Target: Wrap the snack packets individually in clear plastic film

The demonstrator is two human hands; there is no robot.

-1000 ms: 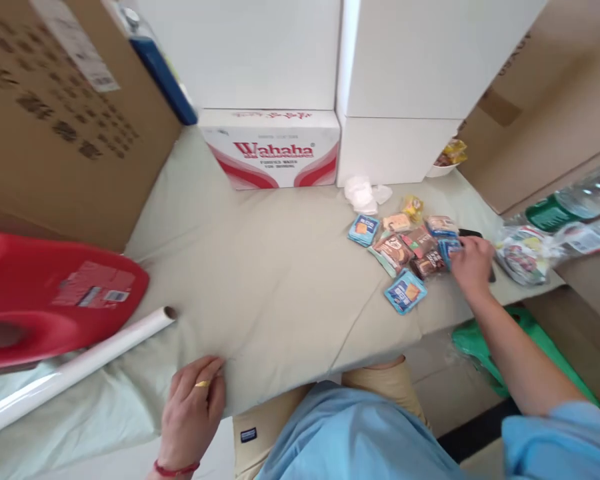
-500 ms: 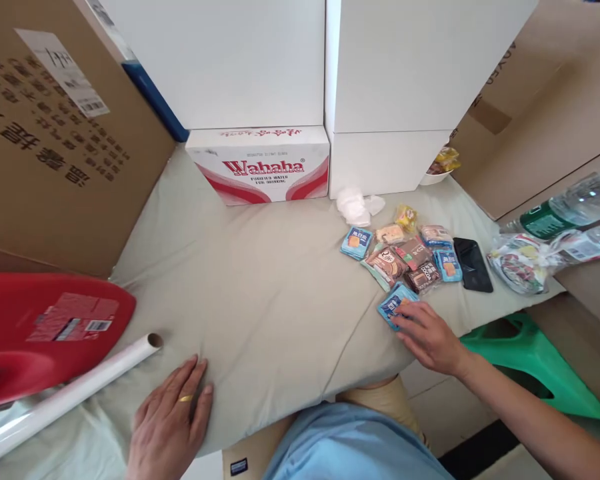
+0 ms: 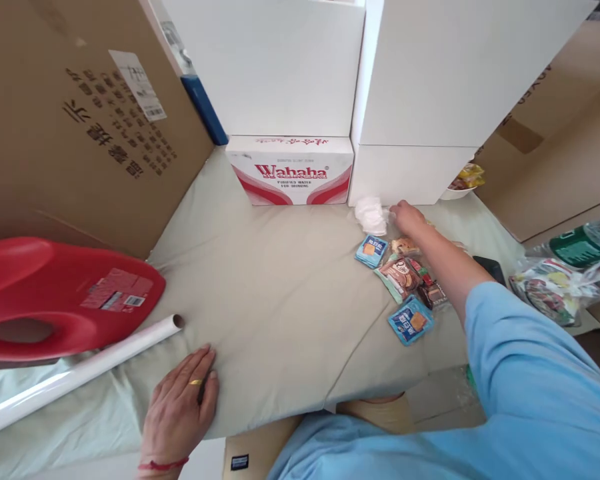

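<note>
My left hand (image 3: pixel 180 397) lies flat on the cloth near the front edge, fingers stretched out, holding nothing. At the back of the table, my right hand (image 3: pixel 409 217) reaches past the snacks, its fingers pinched at the edge of a crumpled white plastic bag (image 3: pixel 371 215). Below the right arm sit a blue cracker packet (image 3: pixel 372 251), a brown-and-green snack packet (image 3: pixel 400 276) and another blue cracker packet (image 3: pixel 411 320) nearest me. A dark brown packet (image 3: pixel 432 294) lies partly under the forearm, which hides other snacks.
A Wahaha water carton (image 3: pixel 295 175) stands against tall white boxes (image 3: pixel 420 73). On the left are a brown carton (image 3: pixel 95 127), a red jug (image 3: pixel 70 293) and a white roll (image 3: pixel 85 373). To the right lie a partly hidden phone (image 3: pixel 489 268) and a bottle (image 3: pixel 580 245).
My right hand has left the near blue cracker packet and moved to the back, to the white plastic bag. My left hand stays flat on the cloth. The view has shifted slightly.
</note>
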